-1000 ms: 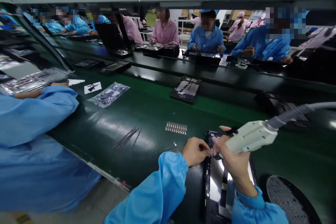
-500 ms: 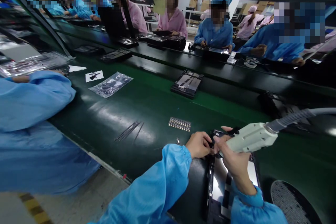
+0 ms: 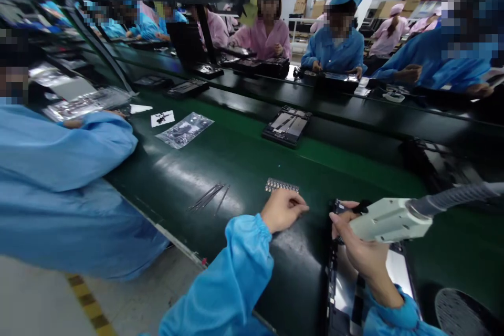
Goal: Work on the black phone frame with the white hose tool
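A pale green electric screwdriver [image 3: 388, 220] with a ribbed grey cable is gripped in my right hand [image 3: 360, 249]. Its tip is hidden behind my fingers, at the upper end of a black device frame [image 3: 333, 283] with silvery panels. My left hand [image 3: 284, 210] hovers over the bench left of that frame, thumb and fingers pinched together. Whatever lies between those fingertips is too small or hidden to make out. Partly behind the left hand is a sheet of small metallic parts [image 3: 281, 185].
Thin dark strips [image 3: 207, 198] and a clear plastic bag [image 3: 186, 129] lie farther left. Another open device [image 3: 287, 125] rests ahead. At lower right is a round dish of tiny parts [image 3: 459, 312]. A co-worker's blue sleeve [image 3: 98, 139] leans over the left side.
My left hand has drawn away leftward from the device frame, towards the sheet of small parts. My right hand keeps the screwdriver at the frame. The whole view has shifted somewhat.
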Motion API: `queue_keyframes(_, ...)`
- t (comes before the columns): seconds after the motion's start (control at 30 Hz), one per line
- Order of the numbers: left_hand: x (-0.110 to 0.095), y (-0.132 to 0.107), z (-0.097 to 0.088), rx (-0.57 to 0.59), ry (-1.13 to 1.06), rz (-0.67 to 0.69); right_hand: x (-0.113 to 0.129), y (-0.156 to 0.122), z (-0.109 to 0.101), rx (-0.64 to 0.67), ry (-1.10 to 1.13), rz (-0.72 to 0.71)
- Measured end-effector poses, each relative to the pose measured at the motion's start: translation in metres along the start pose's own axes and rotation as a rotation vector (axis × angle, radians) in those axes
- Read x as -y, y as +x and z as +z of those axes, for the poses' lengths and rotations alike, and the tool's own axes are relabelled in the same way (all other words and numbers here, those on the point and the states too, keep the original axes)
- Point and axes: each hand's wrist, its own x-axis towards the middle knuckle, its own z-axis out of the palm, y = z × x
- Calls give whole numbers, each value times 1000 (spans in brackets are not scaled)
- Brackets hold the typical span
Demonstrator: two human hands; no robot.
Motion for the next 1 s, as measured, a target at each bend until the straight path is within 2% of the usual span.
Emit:
queue_keyframes(0.1,5,-20,-40,-188,325,53,-4,-1,2,-7,23,25)
queue_keyframes(0.17,11,-31,-50,-209,498,59,-3,0,3,-17,46,14)
queue_keyframes(0.27,21,-34,-45,-195,641,48,6,-1,-4,-88,130,12)
queue_keyframes(0.33,24,-30,-37,-179,699,61,13,-3,-18,-125,189,8)
queue_keyframes(0.43,22,-23,-34,-106,720,82,20,-11,-52,-139,255,17)
queue_keyframes(0.53,20,-15,-40,-16,638,29,16,-24,-95,-194,259,50)
queue_keyframes(0.63,19,-5,-50,130,433,-39,1,-37,-134,-345,219,67)
queue_keyframes(0.7,18,1,-56,222,390,-85,-13,-44,-153,-483,191,89)
queue_keyframes(0.8,16,3,-62,273,555,-79,-32,-46,-166,-627,185,135)
queue_keyframes(0.9,13,0,-62,228,737,15,-44,-42,-167,-669,211,159)
queue_keyframes(1.0,12,-7,-58,191,793,73,-51,-37,-162,-676,202,143)
